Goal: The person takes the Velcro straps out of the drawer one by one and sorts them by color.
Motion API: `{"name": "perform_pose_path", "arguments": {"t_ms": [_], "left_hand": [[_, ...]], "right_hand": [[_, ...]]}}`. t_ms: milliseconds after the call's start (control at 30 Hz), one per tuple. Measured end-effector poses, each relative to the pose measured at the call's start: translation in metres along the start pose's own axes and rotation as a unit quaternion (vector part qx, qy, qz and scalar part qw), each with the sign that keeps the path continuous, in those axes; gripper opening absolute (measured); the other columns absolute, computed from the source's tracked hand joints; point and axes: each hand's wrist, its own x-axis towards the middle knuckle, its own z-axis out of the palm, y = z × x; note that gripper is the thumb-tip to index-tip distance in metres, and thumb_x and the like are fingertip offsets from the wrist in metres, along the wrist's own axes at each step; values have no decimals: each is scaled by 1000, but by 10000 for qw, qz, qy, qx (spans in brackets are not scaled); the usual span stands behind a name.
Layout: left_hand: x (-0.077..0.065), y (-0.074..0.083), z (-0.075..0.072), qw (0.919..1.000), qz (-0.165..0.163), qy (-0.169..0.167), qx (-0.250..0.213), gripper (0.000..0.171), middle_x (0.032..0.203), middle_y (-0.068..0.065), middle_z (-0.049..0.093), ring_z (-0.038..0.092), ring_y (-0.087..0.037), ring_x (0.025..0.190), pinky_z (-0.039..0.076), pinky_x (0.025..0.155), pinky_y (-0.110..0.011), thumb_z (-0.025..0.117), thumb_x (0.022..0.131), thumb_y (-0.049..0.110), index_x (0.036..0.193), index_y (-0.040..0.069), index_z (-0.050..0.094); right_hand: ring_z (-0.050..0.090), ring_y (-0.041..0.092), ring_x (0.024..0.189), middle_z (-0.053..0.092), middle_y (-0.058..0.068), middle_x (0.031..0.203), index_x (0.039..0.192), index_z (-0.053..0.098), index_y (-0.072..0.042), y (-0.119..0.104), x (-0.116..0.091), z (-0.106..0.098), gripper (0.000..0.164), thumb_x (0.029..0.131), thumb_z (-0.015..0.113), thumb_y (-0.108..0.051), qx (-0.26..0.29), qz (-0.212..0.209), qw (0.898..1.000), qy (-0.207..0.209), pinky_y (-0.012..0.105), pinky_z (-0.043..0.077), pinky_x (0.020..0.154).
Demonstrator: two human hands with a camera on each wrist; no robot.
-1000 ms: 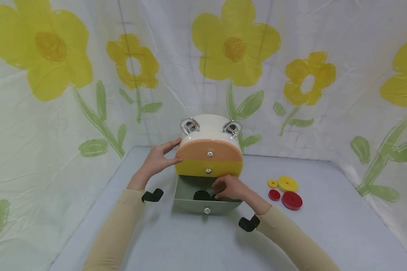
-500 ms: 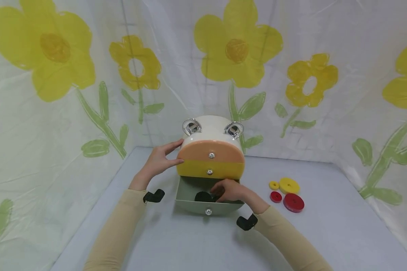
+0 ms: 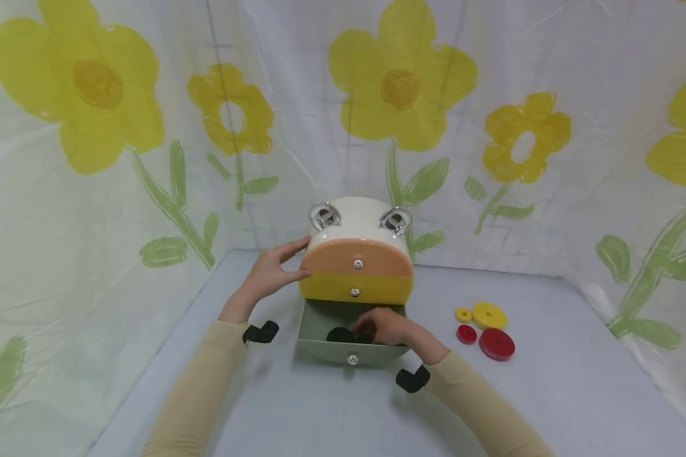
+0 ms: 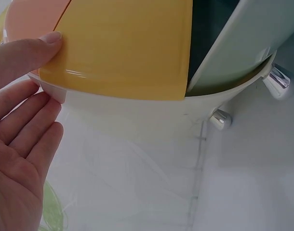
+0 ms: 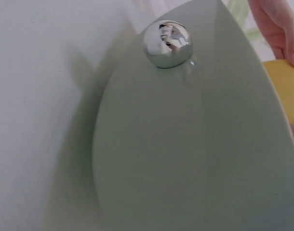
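A frog-like cabinet has a white top (image 3: 354,219), an orange front (image 3: 331,257) and a yellow front (image 3: 326,285). Its grey-green bottom drawer (image 3: 320,349) is pulled out. At the cabinet's left side is my left hand (image 3: 267,276); in the left wrist view its thumb (image 4: 33,55) presses the yellow front near the orange seam, the other fingers extended alongside. My right hand (image 3: 385,325) reaches into the drawer with bent fingers, close against black round pieces (image 3: 340,334). The fingertips' hold on a piece is hidden. The right wrist view shows mostly the drawer front (image 5: 185,144).
To the right of the cabinet lie a large yellow disc (image 3: 490,315), a small yellow ring (image 3: 464,315), a small red disc (image 3: 466,334) and a large red disc (image 3: 497,344). A flowered curtain (image 3: 297,165) rises behind the pale table (image 3: 297,412).
My right hand has shifted slightly left and lower inside the drawer, nearer the black pieces. My left hand stays against the cabinet. The whole view has drifted a little.
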Motion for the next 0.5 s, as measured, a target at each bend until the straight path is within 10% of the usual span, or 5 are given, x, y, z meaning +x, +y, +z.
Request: {"name": "perform_pose_path", "arguments": {"t_ms": [500], "left_hand": [[0,2,-1,10000,-78,-32,-38,68,144,4,47,46,-23,132,41,107,-41,76,80,34,141,26,47]], "right_hand": [[66,15,92,72,-1,98,102,74,-11,-1,-3,-2,29,75,75,0,-261,-140,9987,408,30,55,80]]}}
